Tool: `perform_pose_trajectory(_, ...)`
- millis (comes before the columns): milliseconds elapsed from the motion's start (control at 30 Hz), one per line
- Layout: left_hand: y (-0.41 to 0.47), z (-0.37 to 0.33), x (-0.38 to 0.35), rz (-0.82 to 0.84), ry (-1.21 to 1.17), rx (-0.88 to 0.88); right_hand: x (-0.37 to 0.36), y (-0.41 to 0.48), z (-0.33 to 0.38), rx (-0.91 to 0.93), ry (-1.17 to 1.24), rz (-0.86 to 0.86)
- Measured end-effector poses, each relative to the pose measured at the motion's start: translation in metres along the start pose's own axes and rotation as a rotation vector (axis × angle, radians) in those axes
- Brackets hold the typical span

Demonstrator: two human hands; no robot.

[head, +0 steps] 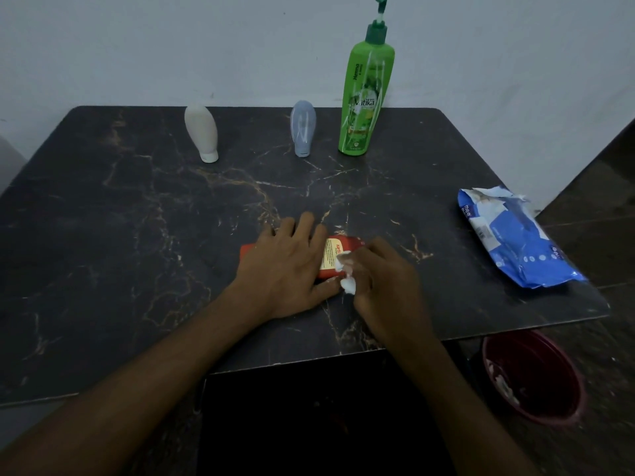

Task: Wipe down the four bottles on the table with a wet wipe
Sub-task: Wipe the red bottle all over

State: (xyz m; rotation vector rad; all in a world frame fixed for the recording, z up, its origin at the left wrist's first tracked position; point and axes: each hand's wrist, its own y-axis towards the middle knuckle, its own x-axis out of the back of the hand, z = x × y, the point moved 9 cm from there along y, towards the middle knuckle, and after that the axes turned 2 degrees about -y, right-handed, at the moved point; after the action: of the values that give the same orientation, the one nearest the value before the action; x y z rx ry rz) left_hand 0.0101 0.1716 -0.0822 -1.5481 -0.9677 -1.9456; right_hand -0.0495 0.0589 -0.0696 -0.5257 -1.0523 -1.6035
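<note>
Most likely a plain room in a home — a dark marble-patterned desk (103, 235) stands against a bare pale wall (137, 46). Toiletries line its far edge: a green pump bottle (364, 97), a white squeeze bottle (202, 132) and a grey-blue squeeze bottle (302, 127). A blue wipes pack (515, 242) lies at the right, and a red basin (543, 362) sits on the dark floor (601, 207).

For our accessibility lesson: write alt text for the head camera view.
The left hand presses a red bottle flat on a dark table while the right hand holds a wipe against it. A white bottle, a blue bottle and a green pump bottle stand behind.
</note>
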Motion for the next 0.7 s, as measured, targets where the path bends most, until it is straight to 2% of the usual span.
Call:
perform_pose_trajectory(100,0.0,-0.001,0.0,0.008,0.005,-0.004,0.003,0.028,-0.011,-0.06,-0.153,0.013)
perform_pose_trajectory(267,-0.001,0.001,0.001,0.003,-0.003,0.013,-0.003,0.069,-0.024,-0.123,-0.249,0.172)
perform_pose_trajectory(400,-0.003,0.004,0.001,-0.004,-0.014,0.042,-0.002,0.041,-0.016,-0.072,-0.272,0.107)
perform_pose_trajectory(567,-0.001,0.002,0.001,0.008,-0.018,0.034,0.005,-0.008,-0.007,-0.02,-0.107,-0.044)
perform_pose_trajectory(700,-0.002,0.001,0.002,0.001,-0.01,0.025,0.006,-0.007,-0.009,-0.027,-0.106,-0.066)
